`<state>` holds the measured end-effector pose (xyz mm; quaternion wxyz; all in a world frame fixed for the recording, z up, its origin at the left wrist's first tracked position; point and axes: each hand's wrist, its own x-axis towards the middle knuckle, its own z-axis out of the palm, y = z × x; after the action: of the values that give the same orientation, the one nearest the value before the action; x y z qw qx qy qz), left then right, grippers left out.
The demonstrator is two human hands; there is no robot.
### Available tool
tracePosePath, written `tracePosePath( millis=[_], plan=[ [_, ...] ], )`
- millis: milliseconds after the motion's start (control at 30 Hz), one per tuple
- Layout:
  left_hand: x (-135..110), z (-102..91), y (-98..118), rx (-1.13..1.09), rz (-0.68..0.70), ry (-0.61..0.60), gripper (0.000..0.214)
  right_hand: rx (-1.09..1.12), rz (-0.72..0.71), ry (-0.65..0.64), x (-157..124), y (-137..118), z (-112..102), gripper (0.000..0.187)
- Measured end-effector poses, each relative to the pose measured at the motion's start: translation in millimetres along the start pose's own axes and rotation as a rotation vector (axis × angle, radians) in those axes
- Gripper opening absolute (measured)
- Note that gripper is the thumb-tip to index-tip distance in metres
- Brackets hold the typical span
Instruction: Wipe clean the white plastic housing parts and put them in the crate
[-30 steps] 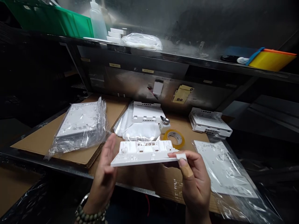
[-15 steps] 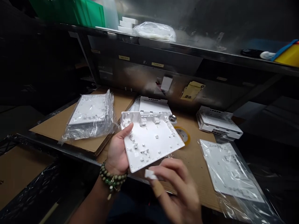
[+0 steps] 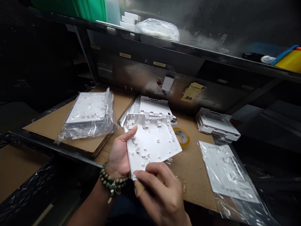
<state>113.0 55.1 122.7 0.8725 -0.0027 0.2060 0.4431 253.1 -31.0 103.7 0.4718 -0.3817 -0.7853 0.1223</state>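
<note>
A white plastic housing panel (image 3: 154, 150), with clips and posts on its inner face, is tilted toward me above the cardboard-covered bench. My left hand (image 3: 119, 153) grips its left edge, thumb on the inner face, palm behind. My right hand (image 3: 162, 191) is closed in a pinch at the panel's near left corner, with tape around one finger. The small white piece it held is now mostly hidden by the fingertips, against the corner. Behind the held panel sits another white housing (image 3: 154, 105).
Bagged white panels lie on stacked cardboard (image 3: 91, 149) at left. A tape roll (image 3: 187, 142) and a small metal-topped container (image 3: 174, 119) are behind the held panel. Stacked housings (image 3: 218, 124) and a bagged panel (image 3: 229, 171) occupy the right. A shelf (image 3: 199, 50) spans the back.
My right hand has moved left, bringing the small white piece from below the panel to its near left corner. The left hand still holds the panel, which has turned slightly.
</note>
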Motion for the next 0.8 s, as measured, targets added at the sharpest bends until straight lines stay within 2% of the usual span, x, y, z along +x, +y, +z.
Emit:
tracePosePath(
  millis=[100, 167, 233, 300, 333, 400, 500, 600, 733, 800],
  plan=[
    [-3, -9.0, 11, -0.015, 0.046, 0.058, 0.064, -0.017, 0.084, 0.012, -8, 16, -14, 0.022],
    [-9, -19.5, 22, -0.032, 0.045, 0.075, 0.071, -0.063, 0.215, 0.141, -15, 34, -32, 0.020],
    [-17, -30.9, 34, -0.060, -0.006, 0.010, 0.079, -0.159, 0.318, 0.320, -22, 50, -50, 0.017],
    [-24, -40.7, 44, -0.075, -0.051, -0.137, 0.081, -0.240, 0.349, 0.432, -27, 63, -63, 0.015],
    [-26, -44.8, 47, -0.084, -0.050, -0.195, 0.082, -0.249, 0.350, 0.438, -28, 67, -67, 0.016],
    [-28, -52.6, 49, -0.105, -0.005, -0.218, 0.083, -0.226, 0.346, 0.364, -30, 72, -68, 0.017],
    [-28, -66.1, 49, -0.098, 0.120, -0.094, 0.090, -0.215, 0.365, 0.271, -31, 75, -65, 0.017],
    [-26, -80.2, 50, -0.039, 0.206, 0.024, 0.094, -0.212, 0.384, 0.314, -34, 76, -62, 0.016],
    [-24, -95.5, 55, 0.030, 0.235, 0.105, 0.092, -0.254, 0.334, 0.265, -42, 83, -62, 0.017],
    [-24, -105.7, 60, 0.054, 0.201, 0.108, 0.090, -0.278, 0.374, 0.279, -44, 89, -64, 0.015]
  ],
)
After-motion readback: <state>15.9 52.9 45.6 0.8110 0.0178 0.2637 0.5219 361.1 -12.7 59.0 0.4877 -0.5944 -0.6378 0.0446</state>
